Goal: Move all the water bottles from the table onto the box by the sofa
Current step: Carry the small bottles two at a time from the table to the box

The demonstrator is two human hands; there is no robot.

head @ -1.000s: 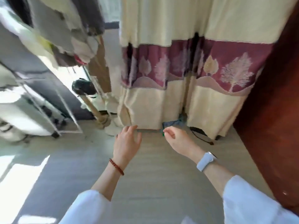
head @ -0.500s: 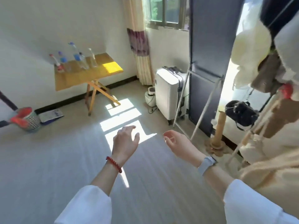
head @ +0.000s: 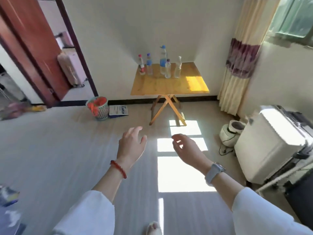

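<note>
Several clear water bottles stand upright at the back of a small wooden folding table (head: 169, 86) against the far wall: a red-capped bottle (head: 141, 66), a blue-labelled one (head: 149, 65), a tall blue-capped one (head: 163, 60), a short one (head: 167, 68) and a white-capped one (head: 178, 67). My left hand (head: 131, 145) and my right hand (head: 188, 150) hover side by side over the floor, well short of the table. Both hold nothing, fingers loosely spread. Neither the box nor the sofa is in view.
An open doorway with a red-brown door (head: 33, 48) is at the left. A mesh bin (head: 99, 107) and a flat packet (head: 118, 110) sit by the wall. A white suitcase (head: 271, 145), a small white appliance (head: 232, 133) and a curtain (head: 240, 61) fill the right side.
The view has swung from the curtain past the suitcase corner until the table with bottles sits straight ahead. Both hands stay raised and empty in front of me.
</note>
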